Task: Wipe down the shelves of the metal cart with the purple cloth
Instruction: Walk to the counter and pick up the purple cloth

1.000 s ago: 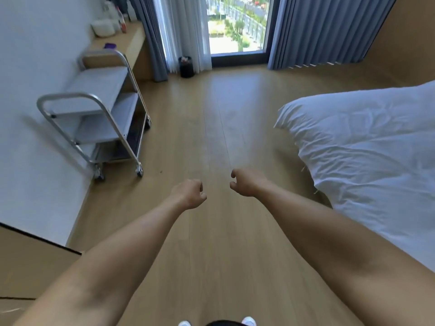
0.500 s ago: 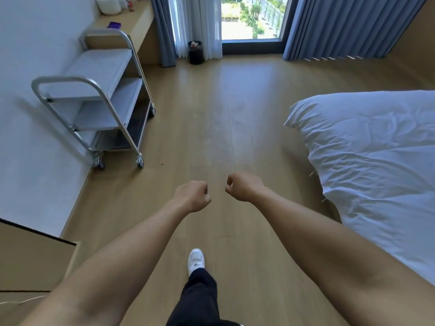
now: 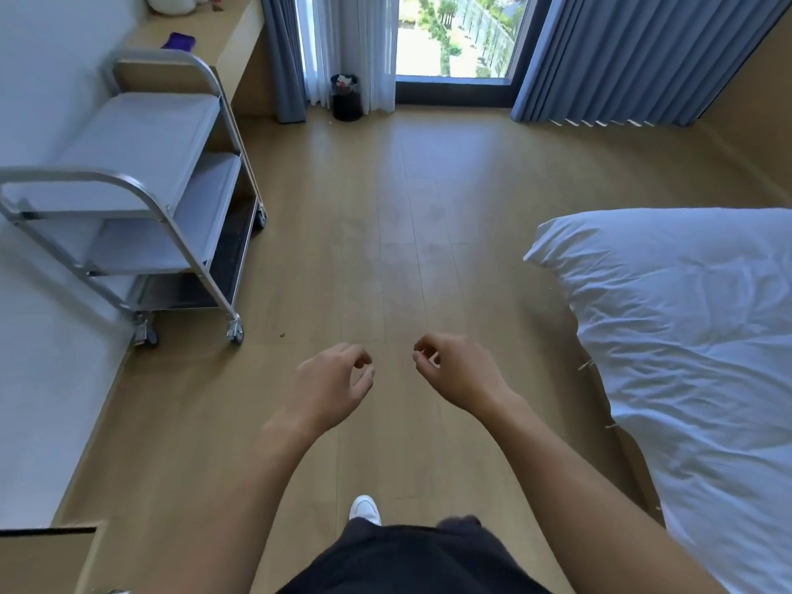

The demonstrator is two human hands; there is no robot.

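Note:
The metal cart (image 3: 188,233) stands against the left wall, with three shelves and tubular handles at both ends. The purple cloth (image 3: 179,40) lies on the wooden desk beyond the cart's far end. My left hand (image 3: 332,385) and my right hand (image 3: 454,370) hang in front of me over the floor, well short of the cart and to its right. Both hold nothing; the fingers are loosely curled and slightly apart.
A wooden desk (image 3: 223,32) runs along the left wall past the cart. A black waste bin (image 3: 346,97) sits by the window. A bed with a white duvet (image 3: 685,336) fills the right side. Wood floor lies between bed and cart.
I have walked forward, so the cart and bed are nearer. My fists have loosened and the fingers have come apart.

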